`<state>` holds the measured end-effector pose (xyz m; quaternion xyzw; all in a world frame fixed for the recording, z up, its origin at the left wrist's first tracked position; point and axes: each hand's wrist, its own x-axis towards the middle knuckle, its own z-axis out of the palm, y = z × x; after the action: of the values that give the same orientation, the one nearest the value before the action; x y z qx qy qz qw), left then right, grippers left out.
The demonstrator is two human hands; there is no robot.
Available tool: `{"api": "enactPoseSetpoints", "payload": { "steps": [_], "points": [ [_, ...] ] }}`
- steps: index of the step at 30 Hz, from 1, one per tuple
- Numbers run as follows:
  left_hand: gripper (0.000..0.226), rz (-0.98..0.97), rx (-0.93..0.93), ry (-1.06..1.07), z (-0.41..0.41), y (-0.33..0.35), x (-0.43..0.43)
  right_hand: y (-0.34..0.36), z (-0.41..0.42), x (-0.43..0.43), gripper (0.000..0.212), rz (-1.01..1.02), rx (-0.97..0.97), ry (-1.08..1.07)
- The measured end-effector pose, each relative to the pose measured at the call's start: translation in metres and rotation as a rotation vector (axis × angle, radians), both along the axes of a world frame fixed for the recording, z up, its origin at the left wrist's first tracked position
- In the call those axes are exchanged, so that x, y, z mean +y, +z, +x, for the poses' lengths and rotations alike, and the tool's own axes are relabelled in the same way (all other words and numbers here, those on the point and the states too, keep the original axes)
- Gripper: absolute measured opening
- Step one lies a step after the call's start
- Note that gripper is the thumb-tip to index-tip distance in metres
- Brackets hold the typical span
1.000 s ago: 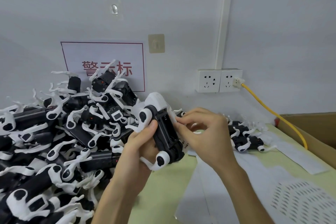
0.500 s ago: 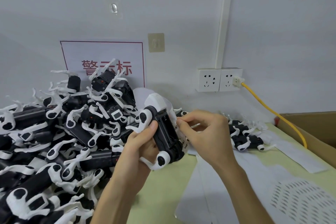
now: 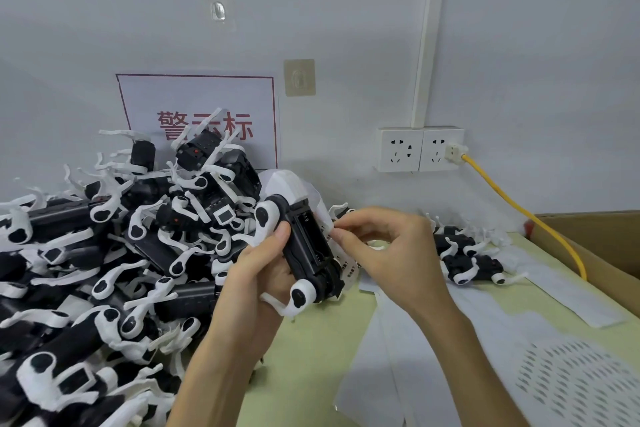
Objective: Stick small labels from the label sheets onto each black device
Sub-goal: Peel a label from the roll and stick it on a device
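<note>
Green table (image 3: 311, 374) heaped with black devices (image 3: 187, 298) meets grey wall (image 3: 519, 45).

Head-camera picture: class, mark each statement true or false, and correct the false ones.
1. The left hand grips a black plastic device with white arms. True.
2. The right hand lies flat on the table. False: it is raised, fingertips pinching at the white label sheet behind that device.
3. The yellow cable is plugged into a white wall socket. True.
4. The big pile of devices lies right of the held one. False: it lies left.
</note>
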<state>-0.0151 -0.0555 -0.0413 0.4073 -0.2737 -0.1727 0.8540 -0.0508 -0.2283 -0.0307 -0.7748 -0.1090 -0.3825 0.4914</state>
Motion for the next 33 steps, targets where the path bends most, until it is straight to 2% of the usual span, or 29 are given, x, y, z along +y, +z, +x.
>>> {"api": "enactPoseSetpoints", "payload": {
  "steps": [4,11,22,27,30,33],
  "points": [
    [0.054,0.021,-0.022,-0.005,0.000,0.000,0.000,-0.002,0.002,-0.001,0.018,-0.018,-0.004,-0.028],
    [0.031,0.084,-0.060,0.035,0.002,-0.004,0.001,-0.003,0.002,-0.004,0.023,-0.042,0.005,-0.025],
    [0.038,0.016,0.042,0.025,0.008,-0.003,-0.001,-0.003,0.004,-0.009,0.016,0.044,0.088,0.014],
    [0.027,0.066,0.069,0.183,0.012,-0.004,0.000,-0.002,0.004,-0.014,0.016,0.137,0.015,-0.043],
    [0.044,0.119,0.027,0.327,0.009,-0.003,0.008,-0.004,0.005,-0.014,0.017,0.113,-0.026,-0.072],
    [0.071,0.054,-0.032,0.201,0.004,0.006,0.018,-0.004,0.005,-0.009,0.018,0.079,-0.084,-0.105]
  ]
}}
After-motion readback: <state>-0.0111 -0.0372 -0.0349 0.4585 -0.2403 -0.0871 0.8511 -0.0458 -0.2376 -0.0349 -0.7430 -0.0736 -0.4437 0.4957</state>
